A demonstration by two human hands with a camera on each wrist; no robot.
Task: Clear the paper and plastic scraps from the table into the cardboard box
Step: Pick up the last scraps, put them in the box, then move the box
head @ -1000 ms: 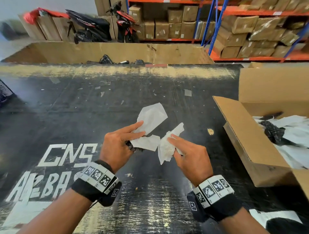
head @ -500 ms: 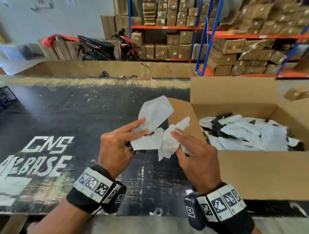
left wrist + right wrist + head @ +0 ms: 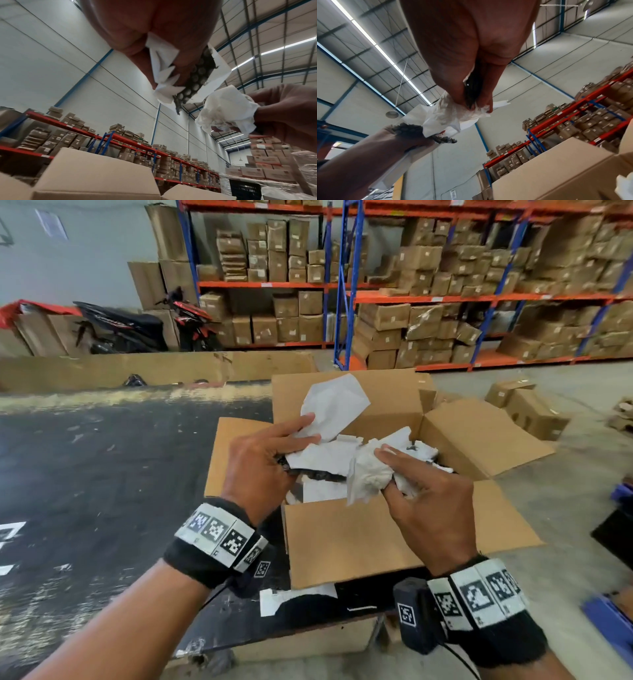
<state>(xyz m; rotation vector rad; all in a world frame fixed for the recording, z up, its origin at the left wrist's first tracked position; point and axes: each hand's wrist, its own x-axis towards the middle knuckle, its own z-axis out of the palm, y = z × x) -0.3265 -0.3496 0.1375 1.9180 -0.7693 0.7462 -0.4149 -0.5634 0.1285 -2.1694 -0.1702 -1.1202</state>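
Both hands hover over the open cardboard box (image 3: pixel 349 539) at the table's right end. My left hand (image 3: pixel 260 463) grips flat white paper scraps (image 3: pixel 334 405) together with a strip of black bubble plastic (image 3: pixel 195 77). My right hand (image 3: pixel 428 491) grips a crumpled wad of white paper and thin plastic (image 3: pixel 368 474), seen from below as the wad (image 3: pixel 453 112) in the right wrist view. The two bundles nearly touch above the box opening. More white and black scraps (image 3: pixel 322 491) lie inside the box.
The black table (image 3: pixel 102 491) stretches to the left with small bits on it. A white scrap (image 3: pixel 291 597) lies on the table just in front of the box. Smaller cardboard boxes (image 3: pixel 527 409) sit on the floor to the right. Shelving with cartons stands behind.
Both hands carried their scraps from above the table rightward, and they now hang over the box opening. The grips on the scraps look unchanged.
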